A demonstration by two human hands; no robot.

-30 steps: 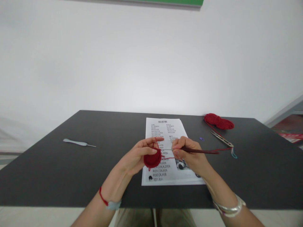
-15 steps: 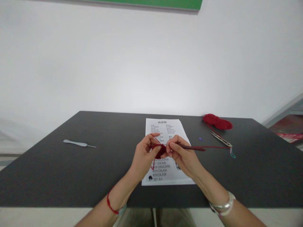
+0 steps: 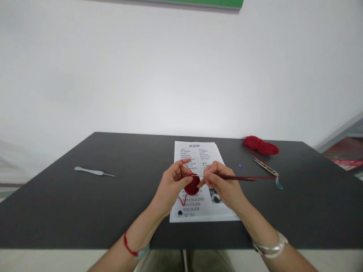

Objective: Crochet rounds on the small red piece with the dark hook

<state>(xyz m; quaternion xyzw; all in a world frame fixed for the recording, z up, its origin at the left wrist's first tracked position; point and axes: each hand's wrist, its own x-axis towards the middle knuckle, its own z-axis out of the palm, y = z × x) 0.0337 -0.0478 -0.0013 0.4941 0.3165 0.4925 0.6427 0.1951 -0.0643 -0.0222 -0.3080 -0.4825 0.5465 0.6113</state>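
Between thumb and fingers, my left hand [image 3: 173,184] pinches a small round piece of dark red crochet [image 3: 193,185]. Red yarn runs over the raised left index finger, and a loose tail hangs below the piece. My right hand [image 3: 220,181] grips a crochet hook [image 3: 238,177] with a dark red handle, held almost level. Its thin metal shaft points left and meets the top edge of the crochet; whether the tip is inside a stitch is too small to tell. Both hands are above the printed pattern sheet [image 3: 204,216].
A red yarn skein [image 3: 261,145] lies at the back right, its strand running past thread snips [image 3: 264,165] with a blue loop. A small purple stitch marker [image 3: 241,166] is nearby. A second hook with a grey handle [image 3: 89,171] rests at left on the black table [image 3: 70,211].
My right hand has shifted slightly right, and the hook's handle lies more level. The crochet piece is turned so more of its round face shows.
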